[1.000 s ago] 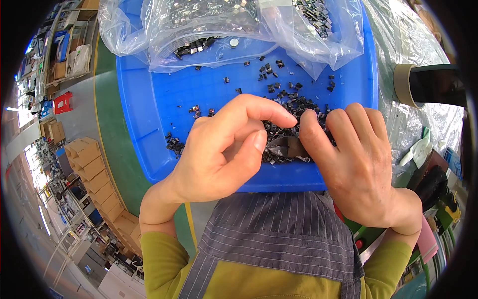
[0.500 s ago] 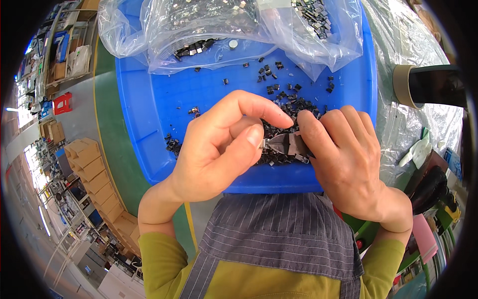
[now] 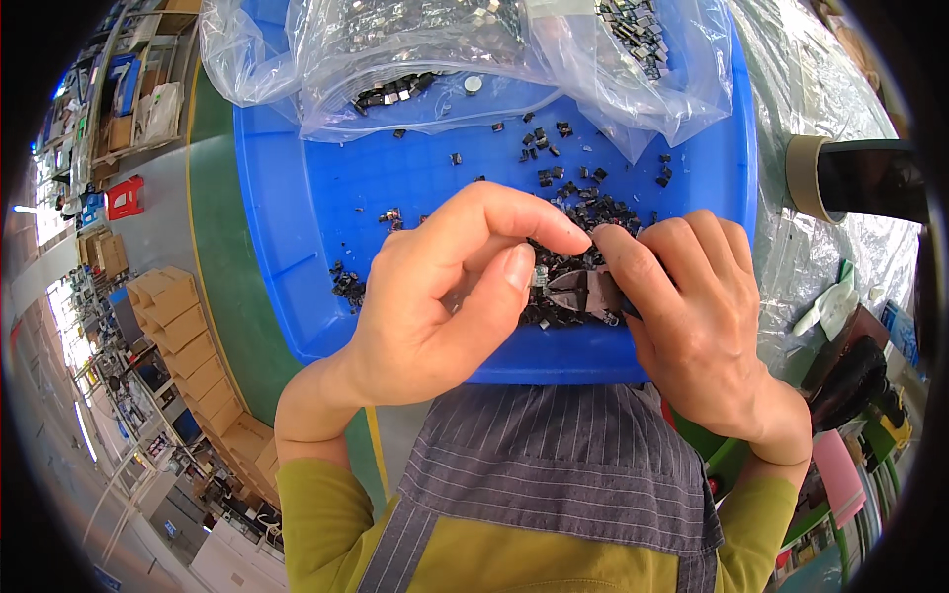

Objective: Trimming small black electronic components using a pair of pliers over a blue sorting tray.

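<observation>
My left hand pinches a tiny dark part between thumb and forefinger, right at the jaws of small cutting pliers. My right hand is closed around the pliers' handle, which its fingers mostly hide. Both hands hover over the near side of a blue plastic tray. A pile of small black parts lies in the tray under and just beyond the hands.
Clear plastic bags holding more dark parts lie across the tray's far side. A roll of tape on a dark cylinder sits right of the tray on plastic sheeting. The floor with cardboard boxes lies far below on the left.
Both hands have shifted slightly left and closer together. The pliers' jaws, earlier covered by fingers, now show between the hands at the pinched part.
</observation>
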`<state>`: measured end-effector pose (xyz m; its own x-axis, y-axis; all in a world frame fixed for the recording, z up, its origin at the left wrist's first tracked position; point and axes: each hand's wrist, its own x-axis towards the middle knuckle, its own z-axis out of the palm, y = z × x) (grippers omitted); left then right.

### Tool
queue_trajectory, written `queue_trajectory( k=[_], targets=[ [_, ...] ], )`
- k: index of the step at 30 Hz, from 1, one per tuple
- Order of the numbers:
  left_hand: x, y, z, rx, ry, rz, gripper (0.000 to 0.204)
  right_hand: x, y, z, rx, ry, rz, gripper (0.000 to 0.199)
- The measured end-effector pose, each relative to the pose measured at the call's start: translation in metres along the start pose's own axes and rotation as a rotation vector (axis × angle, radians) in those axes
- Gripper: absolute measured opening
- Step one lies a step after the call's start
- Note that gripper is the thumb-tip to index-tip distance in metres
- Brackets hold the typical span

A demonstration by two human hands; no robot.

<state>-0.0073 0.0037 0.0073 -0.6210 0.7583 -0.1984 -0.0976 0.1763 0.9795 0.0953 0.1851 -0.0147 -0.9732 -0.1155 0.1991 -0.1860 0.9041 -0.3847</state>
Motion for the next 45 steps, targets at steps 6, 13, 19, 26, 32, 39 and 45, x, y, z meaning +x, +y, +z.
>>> queue_trajectory(
  k=[6, 13, 19, 26, 32, 39, 45],
  targets=[
    [-0.0005, -0.0026, 0.0008, 0.078, 0.003, 0.075, 0.019, 0.0012, 0.0011, -0.0005, -0.039, 0.050, -0.027, 0.032],
    [-0.0008, -0.0026, 0.0011, 0.122, 0.008, 0.100, 0.019, 0.0024, -0.0021, -0.0050, -0.074, 0.022, -0.001, 0.043],
    [-0.0008, -0.0028, 0.0012, 0.151, 0.019, 0.103, 0.019, 0.0040, -0.0041, -0.0040, -0.111, 0.039, 0.001, 0.041],
    [-0.0011, -0.0039, 0.0015, 0.155, 0.020, 0.098, 0.019, 0.0062, -0.0047, -0.0063, -0.127, 0.032, -0.003, 0.040],
    [-0.0018, -0.0037, 0.0009, 0.140, 0.015, 0.081, 0.019, 0.0058, -0.0053, -0.0073, -0.142, 0.010, 0.006, 0.040],
    [-0.0030, -0.0031, 0.0029, 0.151, 0.044, 0.060, 0.020, 0.0062, -0.0062, -0.0065, -0.159, 0.016, 0.015, 0.038],
    [-0.0052, -0.0006, 0.0033, 0.154, 0.059, 0.007, 0.019, 0.0078, -0.0078, -0.0075, -0.177, 0.022, 0.017, 0.037]
  ],
)
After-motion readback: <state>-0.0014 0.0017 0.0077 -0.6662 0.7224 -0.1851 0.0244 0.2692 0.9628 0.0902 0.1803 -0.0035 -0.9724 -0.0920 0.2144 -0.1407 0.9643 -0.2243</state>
